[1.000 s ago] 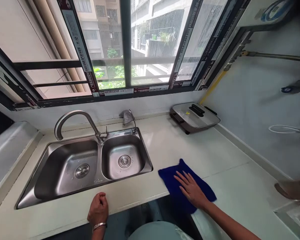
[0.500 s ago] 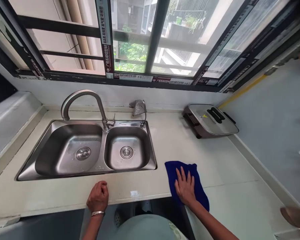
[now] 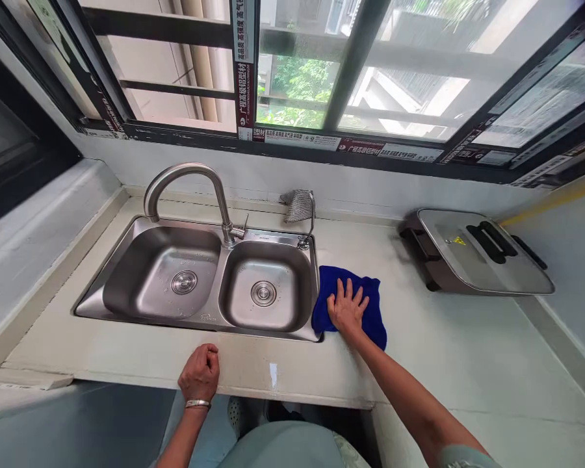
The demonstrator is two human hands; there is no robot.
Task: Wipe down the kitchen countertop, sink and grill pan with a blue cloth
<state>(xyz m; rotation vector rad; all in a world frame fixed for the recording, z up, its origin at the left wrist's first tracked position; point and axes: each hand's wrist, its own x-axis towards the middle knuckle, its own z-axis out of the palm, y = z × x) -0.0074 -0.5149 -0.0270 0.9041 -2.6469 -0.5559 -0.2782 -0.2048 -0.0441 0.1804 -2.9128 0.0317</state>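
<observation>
My right hand (image 3: 347,308) lies flat with fingers spread on a dark blue cloth (image 3: 373,320), pressing it against the countertop. The cloth is spread out just right of the double sink, and its left edge reaches the sink's rim. Near the counter's front edge, below the sink, my left hand (image 3: 199,375) rests as a loose fist with a bracelet at the wrist. Nothing shows in that fist. The stainless steel double sink (image 3: 213,279) has two bowls with a few water drops.
A curved faucet (image 3: 188,170) stands behind the sink. Beside it, a grey mesh cloth (image 3: 298,205) hangs near a thin dispenser spout (image 3: 312,214). At the back right sits a rectangular electric pan (image 3: 482,253) with a glass lid. A window (image 3: 297,91) runs along the wall.
My right hand has slid the blue cloth away from the counter's front edge, back and left to the sink's side. The left hand stays a fist at the edge. The view has turned right.
</observation>
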